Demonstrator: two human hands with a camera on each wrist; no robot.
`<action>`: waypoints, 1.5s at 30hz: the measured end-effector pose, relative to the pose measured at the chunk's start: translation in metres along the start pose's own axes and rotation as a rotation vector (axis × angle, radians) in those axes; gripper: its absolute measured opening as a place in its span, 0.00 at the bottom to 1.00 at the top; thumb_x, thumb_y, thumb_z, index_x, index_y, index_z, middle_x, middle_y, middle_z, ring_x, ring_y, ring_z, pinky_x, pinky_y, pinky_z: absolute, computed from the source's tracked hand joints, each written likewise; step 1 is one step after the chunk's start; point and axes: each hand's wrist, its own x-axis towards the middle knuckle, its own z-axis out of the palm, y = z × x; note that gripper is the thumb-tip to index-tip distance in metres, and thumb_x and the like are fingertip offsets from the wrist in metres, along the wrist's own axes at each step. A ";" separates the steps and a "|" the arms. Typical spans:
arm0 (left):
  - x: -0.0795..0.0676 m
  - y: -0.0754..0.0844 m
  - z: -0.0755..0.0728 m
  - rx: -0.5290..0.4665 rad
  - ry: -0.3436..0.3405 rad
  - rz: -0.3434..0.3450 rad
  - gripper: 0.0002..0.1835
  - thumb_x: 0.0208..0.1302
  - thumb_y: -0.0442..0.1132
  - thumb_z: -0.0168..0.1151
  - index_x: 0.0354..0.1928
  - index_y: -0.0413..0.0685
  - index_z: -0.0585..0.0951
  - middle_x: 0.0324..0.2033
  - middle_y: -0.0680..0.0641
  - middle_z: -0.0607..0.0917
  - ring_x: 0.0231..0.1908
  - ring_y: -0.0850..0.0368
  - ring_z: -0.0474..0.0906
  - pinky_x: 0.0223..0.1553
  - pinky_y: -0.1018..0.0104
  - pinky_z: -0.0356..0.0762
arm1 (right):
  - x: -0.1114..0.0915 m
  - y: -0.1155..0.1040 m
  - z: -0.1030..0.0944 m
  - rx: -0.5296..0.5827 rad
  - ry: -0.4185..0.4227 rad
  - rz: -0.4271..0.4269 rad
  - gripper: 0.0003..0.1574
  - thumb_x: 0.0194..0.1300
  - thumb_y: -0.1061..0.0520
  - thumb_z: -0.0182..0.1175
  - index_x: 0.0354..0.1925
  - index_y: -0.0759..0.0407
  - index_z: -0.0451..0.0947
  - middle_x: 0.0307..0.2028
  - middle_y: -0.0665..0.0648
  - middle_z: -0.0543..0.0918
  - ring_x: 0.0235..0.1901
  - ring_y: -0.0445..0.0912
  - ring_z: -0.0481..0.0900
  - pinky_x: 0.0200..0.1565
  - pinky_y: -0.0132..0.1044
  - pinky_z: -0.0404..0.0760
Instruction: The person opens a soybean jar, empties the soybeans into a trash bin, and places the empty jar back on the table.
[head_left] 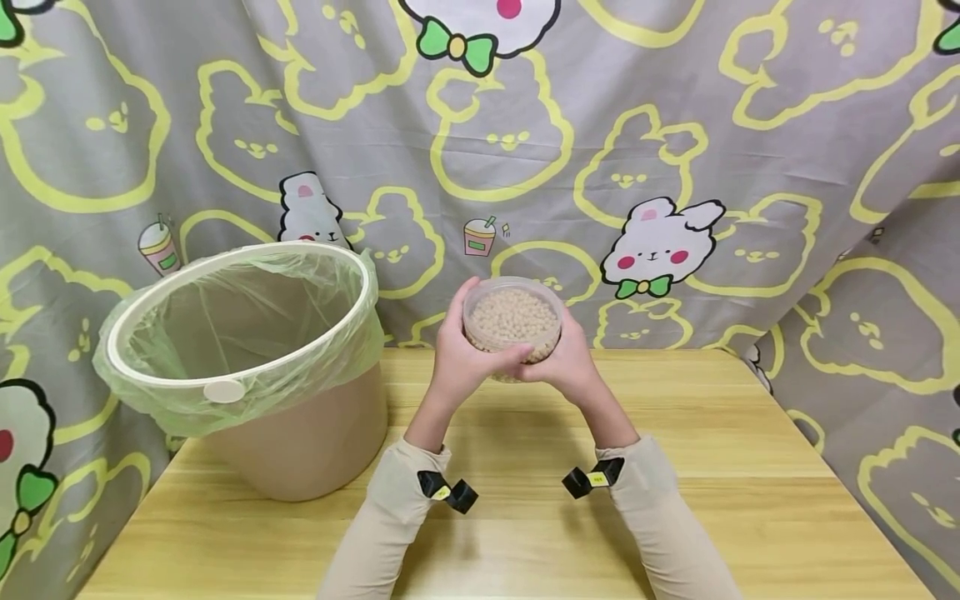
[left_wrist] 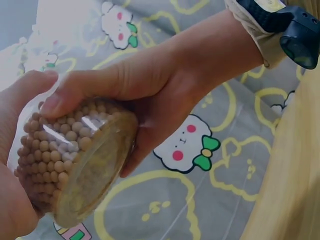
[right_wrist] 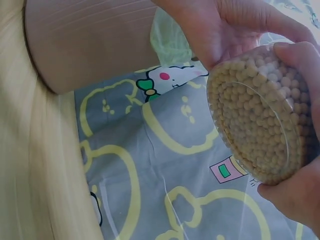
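Observation:
Both hands hold a clear round plastic jar (head_left: 514, 317) of small beige balls, raised above the table. My left hand (head_left: 467, 357) curls around its left side, and my right hand (head_left: 564, 357) around its right, with the thumbs meeting across the near side. From the left wrist view, the see-through bottom of the jar (left_wrist: 92, 170) shows, and the balls are packed against its wall. The right wrist view catches the jar (right_wrist: 260, 117) tilted between the fingers of both hands, its round base toward the camera.
A pinkish-beige bin (head_left: 315, 442) stands on the left of the wooden table (head_left: 720, 500). Its light green plastic liner (head_left: 330, 367) folds over a white rim (head_left: 161, 379). Behind hangs a grey cartoon-print curtain (head_left: 375, 150). Each sleeve cuff carries a black wrist camera (head_left: 450, 492).

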 end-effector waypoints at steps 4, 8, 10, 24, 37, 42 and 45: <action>-0.001 0.001 0.002 0.008 0.020 -0.014 0.60 0.41 0.46 0.85 0.78 0.57 0.60 0.67 0.50 0.75 0.63 0.52 0.74 0.64 0.49 0.73 | 0.000 0.002 0.000 0.007 -0.005 0.007 0.71 0.33 0.68 0.82 0.75 0.48 0.62 0.65 0.57 0.74 0.61 0.49 0.72 0.65 0.45 0.72; 0.000 0.001 0.003 0.001 0.027 -0.027 0.59 0.43 0.43 0.84 0.78 0.55 0.60 0.66 0.48 0.75 0.63 0.51 0.74 0.64 0.49 0.72 | 0.000 0.003 -0.001 0.016 -0.019 0.003 0.70 0.34 0.67 0.83 0.74 0.48 0.62 0.64 0.56 0.74 0.61 0.49 0.72 0.63 0.43 0.73; 0.000 0.001 0.002 -0.016 0.034 -0.033 0.59 0.44 0.44 0.84 0.78 0.54 0.60 0.66 0.47 0.75 0.63 0.51 0.74 0.65 0.49 0.72 | 0.000 0.002 -0.001 0.032 -0.028 0.002 0.69 0.35 0.67 0.83 0.74 0.48 0.62 0.64 0.56 0.74 0.61 0.49 0.73 0.62 0.43 0.75; 0.012 -0.006 -0.030 -0.268 0.140 -0.052 0.62 0.41 0.57 0.84 0.76 0.42 0.61 0.70 0.43 0.72 0.70 0.51 0.68 0.76 0.56 0.59 | 0.002 -0.002 -0.010 0.060 -0.004 0.032 0.67 0.36 0.68 0.82 0.73 0.49 0.63 0.68 0.58 0.69 0.63 0.50 0.71 0.62 0.38 0.75; 0.017 -0.030 -0.051 -0.396 0.073 -0.102 0.51 0.53 0.30 0.72 0.78 0.43 0.58 0.71 0.38 0.70 0.71 0.49 0.67 0.74 0.62 0.63 | 0.006 -0.007 -0.034 0.105 0.064 0.009 0.63 0.37 0.73 0.78 0.72 0.53 0.65 0.66 0.58 0.70 0.61 0.51 0.71 0.59 0.35 0.77; 0.018 -0.043 -0.052 -0.364 0.048 -0.172 0.52 0.54 0.26 0.72 0.79 0.42 0.56 0.73 0.39 0.68 0.73 0.49 0.64 0.75 0.58 0.60 | 0.005 -0.009 -0.043 0.135 0.090 0.011 0.64 0.38 0.74 0.77 0.73 0.53 0.64 0.66 0.56 0.69 0.61 0.50 0.71 0.57 0.34 0.77; 0.019 -0.055 -0.050 -0.303 0.015 -0.240 0.52 0.53 0.25 0.72 0.79 0.42 0.55 0.75 0.39 0.65 0.75 0.47 0.62 0.76 0.53 0.59 | 0.005 -0.010 -0.046 0.157 0.099 0.011 0.64 0.38 0.75 0.76 0.73 0.54 0.64 0.65 0.56 0.70 0.61 0.50 0.71 0.57 0.33 0.78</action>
